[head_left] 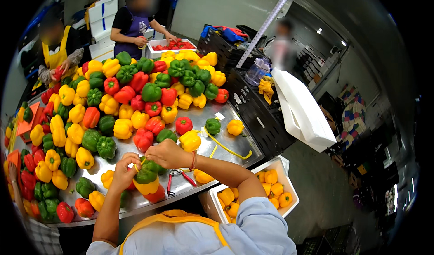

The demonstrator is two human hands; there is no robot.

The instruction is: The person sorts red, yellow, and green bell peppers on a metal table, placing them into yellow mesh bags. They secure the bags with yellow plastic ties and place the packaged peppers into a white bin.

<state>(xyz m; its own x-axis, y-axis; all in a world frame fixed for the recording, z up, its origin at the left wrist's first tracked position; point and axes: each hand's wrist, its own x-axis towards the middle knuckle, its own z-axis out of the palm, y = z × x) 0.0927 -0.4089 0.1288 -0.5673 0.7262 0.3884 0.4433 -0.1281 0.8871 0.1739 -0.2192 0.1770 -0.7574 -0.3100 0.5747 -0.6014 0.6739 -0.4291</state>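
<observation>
Right in front of me stands a stack of bell peppers: a green pepper [147, 172] on top, a yellow pepper [146, 186] in the middle and a red pepper [156, 195] at the bottom. A thin yellow strip [137, 167] shows at the top of the green pepper. My left hand [124, 171] pinches it from the left. From the right, my right hand [169, 154] closes at the top of the stack with its fingertips at the strip. Beside the stack lie red-handled cutters [177, 179].
Mixed peppers heap over the metal table [244, 150]. A loose yellow strip [230, 149] lies to the right. A white foam box [288, 182] of yellow peppers stands at lower right, near black crates [257, 114]. Co-workers stand beyond; one handles red peppers in a white box [156, 51].
</observation>
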